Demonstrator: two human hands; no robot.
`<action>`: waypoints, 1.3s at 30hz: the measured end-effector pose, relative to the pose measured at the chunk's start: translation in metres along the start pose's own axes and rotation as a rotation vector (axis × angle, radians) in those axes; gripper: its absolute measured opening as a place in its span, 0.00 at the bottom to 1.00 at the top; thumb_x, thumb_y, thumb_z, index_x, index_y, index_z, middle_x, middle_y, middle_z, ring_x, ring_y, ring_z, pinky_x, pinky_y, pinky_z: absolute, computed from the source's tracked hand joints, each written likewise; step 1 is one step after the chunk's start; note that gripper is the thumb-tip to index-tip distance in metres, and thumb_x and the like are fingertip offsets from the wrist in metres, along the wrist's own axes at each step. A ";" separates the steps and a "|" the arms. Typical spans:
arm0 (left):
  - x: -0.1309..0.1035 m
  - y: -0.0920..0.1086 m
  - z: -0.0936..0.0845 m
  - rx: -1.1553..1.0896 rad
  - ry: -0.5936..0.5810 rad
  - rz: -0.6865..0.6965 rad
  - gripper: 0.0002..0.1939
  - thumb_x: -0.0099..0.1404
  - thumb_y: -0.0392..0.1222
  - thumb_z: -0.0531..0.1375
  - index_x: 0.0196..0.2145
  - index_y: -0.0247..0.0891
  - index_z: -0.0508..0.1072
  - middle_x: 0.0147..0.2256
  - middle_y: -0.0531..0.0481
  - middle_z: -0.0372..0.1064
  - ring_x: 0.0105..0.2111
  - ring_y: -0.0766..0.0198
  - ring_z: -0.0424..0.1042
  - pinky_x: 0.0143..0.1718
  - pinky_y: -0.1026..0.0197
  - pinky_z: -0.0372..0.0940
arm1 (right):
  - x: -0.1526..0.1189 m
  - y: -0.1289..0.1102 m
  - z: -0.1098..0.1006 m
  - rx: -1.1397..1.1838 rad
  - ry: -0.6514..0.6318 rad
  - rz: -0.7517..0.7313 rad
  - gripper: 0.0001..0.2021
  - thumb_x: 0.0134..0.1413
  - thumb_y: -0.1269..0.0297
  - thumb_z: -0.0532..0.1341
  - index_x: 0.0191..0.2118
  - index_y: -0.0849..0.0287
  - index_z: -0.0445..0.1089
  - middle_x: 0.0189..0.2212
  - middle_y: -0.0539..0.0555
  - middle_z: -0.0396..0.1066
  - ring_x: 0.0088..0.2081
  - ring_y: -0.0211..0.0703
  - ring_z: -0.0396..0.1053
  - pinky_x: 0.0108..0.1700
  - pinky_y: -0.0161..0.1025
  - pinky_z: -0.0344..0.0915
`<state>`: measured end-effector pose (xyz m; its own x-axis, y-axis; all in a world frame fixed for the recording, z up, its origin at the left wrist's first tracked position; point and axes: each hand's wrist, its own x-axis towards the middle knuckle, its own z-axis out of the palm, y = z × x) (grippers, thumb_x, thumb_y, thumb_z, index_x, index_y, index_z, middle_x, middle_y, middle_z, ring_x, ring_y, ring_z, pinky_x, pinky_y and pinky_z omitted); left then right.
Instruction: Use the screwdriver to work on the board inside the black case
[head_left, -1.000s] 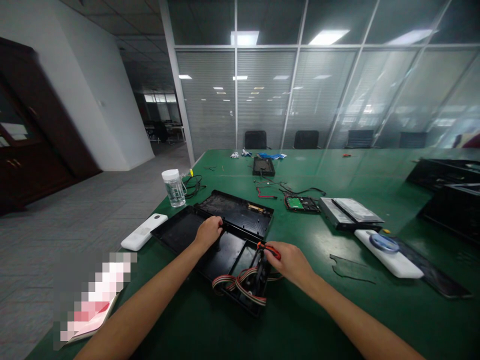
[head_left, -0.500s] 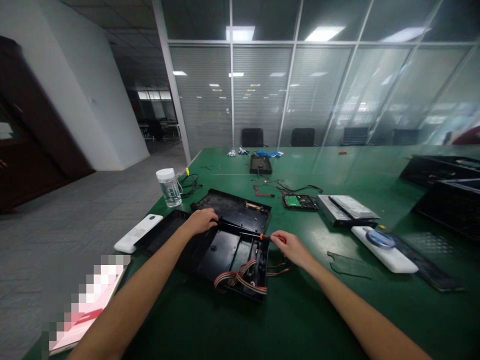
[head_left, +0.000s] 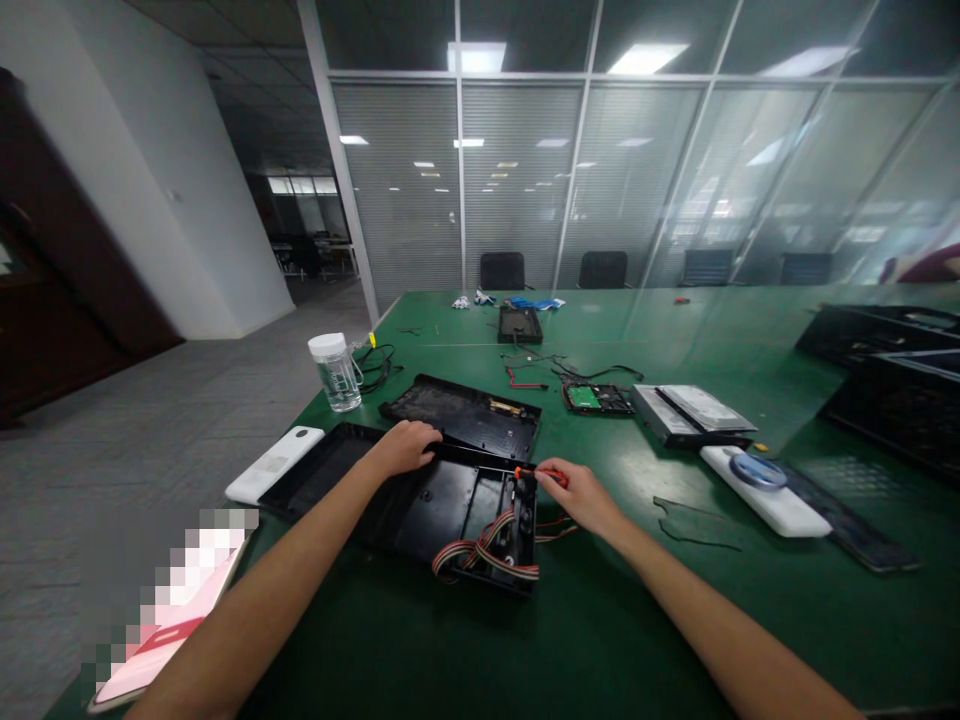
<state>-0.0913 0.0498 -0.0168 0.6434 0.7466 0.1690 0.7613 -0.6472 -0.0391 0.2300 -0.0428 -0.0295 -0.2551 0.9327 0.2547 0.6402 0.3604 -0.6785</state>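
Note:
In the head view, my right hand (head_left: 581, 492) is closed round the orange and black handle of a screwdriver (head_left: 553, 474). The tool lies over the far right corner of an open black plastic casing (head_left: 442, 510); its tip cannot be made out. My left hand (head_left: 405, 447) grips the casing's far wall with bent fingers. Inside the casing's right part are a metal-edged frame and a looped ribbon of red, black and white wires (head_left: 480, 550). Right behind it lies a black cover panel (head_left: 457, 410) with a small brass-coloured strip on it.
On the green table (head_left: 600, 620) stand a clear bottle (head_left: 337, 375), a white device (head_left: 274, 465) and a notebook (head_left: 176, 635) at left. A green circuit board (head_left: 596, 398), a grey drive box (head_left: 694, 415) and a white device with a round blue lens (head_left: 765, 490) lie at right.
The screwdriver's handle has tipped and shifted slightly left onto the casing's corner, and less of its shaft shows. My left hand keeps its hold. The view has shifted slightly.

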 end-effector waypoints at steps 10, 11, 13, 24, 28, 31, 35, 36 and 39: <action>-0.005 -0.002 0.000 -0.027 0.028 0.067 0.17 0.56 0.34 0.55 0.45 0.38 0.66 0.41 0.46 0.67 0.42 0.60 0.66 0.46 0.61 0.58 | -0.002 -0.006 0.000 -0.001 -0.005 -0.035 0.13 0.54 0.58 0.52 0.35 0.59 0.70 0.27 0.49 0.70 0.29 0.38 0.65 0.33 0.33 0.58; -0.005 0.000 0.000 -0.001 0.039 0.070 0.18 0.56 0.34 0.55 0.47 0.37 0.64 0.41 0.45 0.66 0.42 0.60 0.66 0.46 0.61 0.58 | -0.003 -0.006 0.000 -0.004 -0.005 -0.037 0.13 0.54 0.58 0.52 0.35 0.59 0.70 0.27 0.49 0.70 0.29 0.38 0.65 0.33 0.33 0.58; -0.006 0.005 -0.001 0.045 0.060 0.061 0.18 0.57 0.32 0.53 0.47 0.34 0.63 0.41 0.44 0.65 0.41 0.59 0.65 0.44 0.60 0.59 | -0.003 -0.006 0.000 -0.011 -0.004 -0.035 0.13 0.54 0.58 0.52 0.35 0.59 0.71 0.27 0.49 0.70 0.28 0.38 0.65 0.33 0.33 0.58; -0.010 0.007 -0.002 0.109 0.102 0.156 0.07 0.61 0.32 0.51 0.35 0.34 0.68 0.37 0.44 0.65 0.39 0.61 0.65 0.43 0.59 0.61 | -0.004 -0.007 -0.002 -0.009 0.007 -0.050 0.14 0.53 0.58 0.52 0.35 0.58 0.71 0.27 0.50 0.71 0.29 0.38 0.66 0.33 0.34 0.59; -0.012 0.005 0.002 0.084 0.118 0.176 0.08 0.62 0.32 0.50 0.34 0.34 0.69 0.36 0.45 0.66 0.39 0.62 0.65 0.43 0.60 0.61 | -0.003 -0.004 -0.003 0.047 0.039 -0.048 0.14 0.52 0.56 0.53 0.33 0.58 0.71 0.27 0.49 0.70 0.29 0.38 0.66 0.33 0.34 0.59; -0.012 0.000 0.005 0.077 0.133 0.177 0.09 0.63 0.31 0.49 0.37 0.34 0.68 0.38 0.45 0.67 0.41 0.62 0.66 0.45 0.60 0.61 | 0.000 0.002 -0.002 0.245 0.079 0.057 0.16 0.53 0.52 0.52 0.33 0.59 0.68 0.22 0.48 0.66 0.23 0.36 0.62 0.27 0.34 0.58; -0.011 -0.007 0.002 0.042 0.162 0.119 0.12 0.62 0.28 0.49 0.42 0.34 0.66 0.42 0.44 0.66 0.44 0.61 0.65 0.49 0.59 0.59 | 0.004 0.010 -0.001 0.660 0.149 0.186 0.18 0.52 0.48 0.51 0.27 0.59 0.61 0.16 0.45 0.57 0.17 0.33 0.55 0.20 0.32 0.54; -0.010 -0.006 -0.001 0.025 0.171 0.094 0.12 0.62 0.27 0.48 0.42 0.34 0.65 0.42 0.44 0.66 0.44 0.62 0.65 0.49 0.59 0.59 | 0.005 0.011 -0.001 0.751 0.164 0.203 0.18 0.51 0.48 0.53 0.26 0.59 0.60 0.17 0.45 0.57 0.17 0.33 0.55 0.20 0.31 0.54; -0.003 0.014 -0.012 -0.054 0.182 0.031 0.13 0.63 0.28 0.47 0.43 0.34 0.63 0.39 0.45 0.66 0.41 0.63 0.66 0.46 0.61 0.60 | 0.006 0.014 0.001 0.952 0.184 0.280 0.18 0.47 0.48 0.57 0.26 0.59 0.59 0.18 0.45 0.57 0.17 0.31 0.54 0.18 0.30 0.52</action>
<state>-0.0840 0.0366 -0.0061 0.6375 0.6896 0.3436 0.7330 -0.6802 0.0050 0.2366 -0.0320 -0.0378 -0.0170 0.9986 0.0503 -0.2058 0.0457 -0.9775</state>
